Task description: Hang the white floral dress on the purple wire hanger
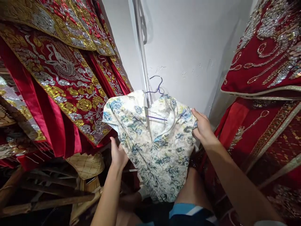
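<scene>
A cream short-sleeved garment with blue and green flowers (164,150) is spread out in front of me on a purple hanger (158,89). The hanger's hook points up, and its lower bar shows in the neck opening. My right hand (204,127) grips the sleeve edge on the right, thumb on top. My left hand (118,155) is at the garment's left side below the sleeve, thumb raised and apart; its other fingers are partly hidden behind the cloth.
Red garments with gold and silver embroidery (77,84) hang at the left, and beaded red ones (263,69) at the right. Behind is a white wall (185,40) with a metal strip (140,47). Wooden chair parts (58,201) stand at the lower left.
</scene>
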Demonstrator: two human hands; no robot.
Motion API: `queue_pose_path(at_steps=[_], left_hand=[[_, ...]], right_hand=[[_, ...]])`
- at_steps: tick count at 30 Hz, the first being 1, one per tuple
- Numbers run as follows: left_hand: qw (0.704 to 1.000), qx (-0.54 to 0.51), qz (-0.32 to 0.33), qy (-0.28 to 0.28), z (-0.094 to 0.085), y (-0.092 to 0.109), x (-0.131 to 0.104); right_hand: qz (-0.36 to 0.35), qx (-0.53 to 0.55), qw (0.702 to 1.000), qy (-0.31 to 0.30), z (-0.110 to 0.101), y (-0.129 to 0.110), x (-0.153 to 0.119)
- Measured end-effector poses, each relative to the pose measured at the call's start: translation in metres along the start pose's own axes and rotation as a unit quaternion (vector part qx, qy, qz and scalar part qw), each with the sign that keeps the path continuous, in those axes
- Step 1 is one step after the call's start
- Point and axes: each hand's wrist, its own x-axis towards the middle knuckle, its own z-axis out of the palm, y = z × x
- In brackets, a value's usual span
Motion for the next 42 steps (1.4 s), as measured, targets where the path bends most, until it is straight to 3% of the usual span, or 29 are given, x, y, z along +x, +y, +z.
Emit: queue_pose_path(at_steps=[4,6,10,16,19,23,24,25,28,30,34,42], left_hand=[[0.994,0.067,0.016,0.086,-0.022,-0.035,-0.008],[0.989,0.109,0.006,0.100,-0.029,-0.055,-0.017],[0.989,0.130,-0.014,0.068,-0.041,-0.081,-0.035],[0.984,0.167,-0.022,0.056,-0.050,-0.102,-0.049],[0.982,0.175,-0.019,0.061,-0.048,-0.111,-0.057],[0.980,0.174,-0.061,0.080,-0.034,-0.114,-0.069],[0.977,0.176,-0.074,0.090,-0.029,-0.114,-0.072],[0.976,0.179,-0.082,0.097,-0.025,-0.113,-0.074],[0.978,0.177,-0.076,0.080,-0.016,-0.112,-0.077],[0.982,0.165,-0.071,0.062,-0.013,-0.111,-0.078],[0.987,0.134,-0.075,0.051,-0.016,-0.109,-0.081],[0.986,0.152,-0.065,0.037,-0.019,-0.117,-0.077]], right_hand=[[0.002,-0.047,0.999,-0.015,0.011,0.013,0.001],[0.010,-0.077,0.997,-0.031,0.008,0.019,-0.005],[-0.009,-0.115,0.993,-0.039,-0.015,0.030,-0.017],[-0.001,-0.082,0.995,0.064,-0.047,0.057,-0.030],[0.034,-0.071,0.991,0.112,-0.058,0.076,-0.056],[0.018,-0.154,0.963,0.221,-0.060,0.109,-0.121],[0.019,-0.168,0.960,0.221,-0.055,0.117,-0.138],[0.043,-0.173,0.968,0.174,-0.049,0.124,-0.154],[0.167,-0.162,0.970,-0.070,-0.021,0.138,-0.179],[0.187,-0.172,0.955,-0.155,-0.002,0.140,-0.180],[0.143,-0.212,0.953,-0.164,0.014,0.134,-0.175],[0.152,-0.224,0.942,-0.198,-0.001,0.118,-0.176]])
